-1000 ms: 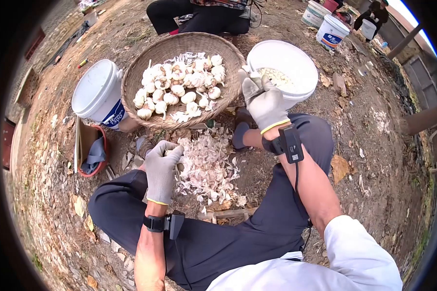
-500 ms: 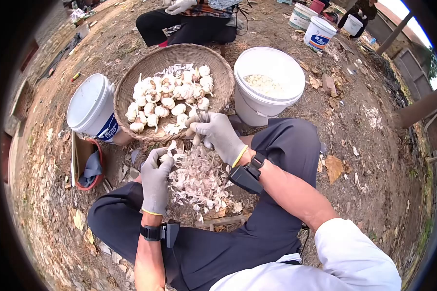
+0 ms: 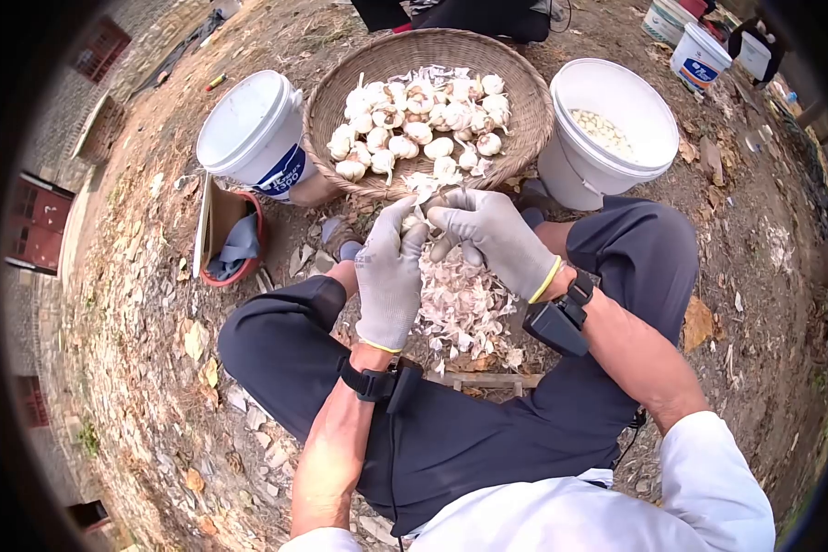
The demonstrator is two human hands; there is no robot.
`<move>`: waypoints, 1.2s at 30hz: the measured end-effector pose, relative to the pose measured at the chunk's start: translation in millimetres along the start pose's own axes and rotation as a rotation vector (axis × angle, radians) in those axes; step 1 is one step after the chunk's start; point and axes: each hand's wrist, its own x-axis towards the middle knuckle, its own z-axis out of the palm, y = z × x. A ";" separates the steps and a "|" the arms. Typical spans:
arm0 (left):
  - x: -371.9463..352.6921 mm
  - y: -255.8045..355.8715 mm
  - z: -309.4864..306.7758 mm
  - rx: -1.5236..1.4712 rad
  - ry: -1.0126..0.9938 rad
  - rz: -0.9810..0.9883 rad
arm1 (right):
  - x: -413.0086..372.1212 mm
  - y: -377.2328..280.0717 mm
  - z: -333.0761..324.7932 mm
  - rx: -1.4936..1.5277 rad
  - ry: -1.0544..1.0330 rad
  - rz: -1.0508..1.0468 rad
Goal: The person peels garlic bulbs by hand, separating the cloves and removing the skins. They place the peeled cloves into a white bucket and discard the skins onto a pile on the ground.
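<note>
We see a white bucket (image 3: 244, 120) at upper left. At centre, our left hand (image 3: 389, 276) pinches some garlic (image 3: 415, 219) below the basket (image 3: 523, 138) of bulbs (image 3: 418, 132); our right hand (image 3: 501, 237), fingers bent narrow, meets it. Peeled cloves (image 3: 602, 132) lie in the upper-right tub (image 3: 630, 106).

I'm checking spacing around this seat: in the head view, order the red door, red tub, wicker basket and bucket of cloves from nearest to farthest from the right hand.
From the right hand:
1. Wicker basket, just beyond the fingers
2. Bucket of cloves, right
3. Red tub, left
4. Red door, far left
</note>
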 end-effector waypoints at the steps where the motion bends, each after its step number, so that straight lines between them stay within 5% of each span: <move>1: 0.5 -3.0 1.0 0.018 -0.012 0.049 | -0.3 1.2 0.5 0.002 -0.001 0.001; 8: 0.2 -0.8 -0.1 0.032 -0.111 0.155 | -4.2 5.5 -2.0 0.084 0.072 0.003; 10: 0.7 1.1 -3.1 0.065 -0.189 0.009 | -4.3 5.8 -2.6 0.093 0.086 0.011; 20: -1.9 2.5 -1.6 0.101 -0.133 0.033 | 0.6 16.0 7.1 -0.054 0.152 -0.002; 24: -1.1 5.5 2.7 -0.083 -0.152 -0.105 | 4.4 19.2 10.2 -0.057 0.225 -0.054; 26: 0.2 11.4 3.8 -0.159 -0.121 -0.231 | 15.4 36.4 6.2 -0.252 0.288 -0.248; 30: 4.2 13.3 6.3 -0.409 -0.054 -0.439 | 4.2 21.4 19.4 -0.528 0.357 -0.305; 36: 2.4 16.8 9.3 -0.408 0.035 -0.404 | 4.5 21.0 27.9 -0.563 0.376 -0.319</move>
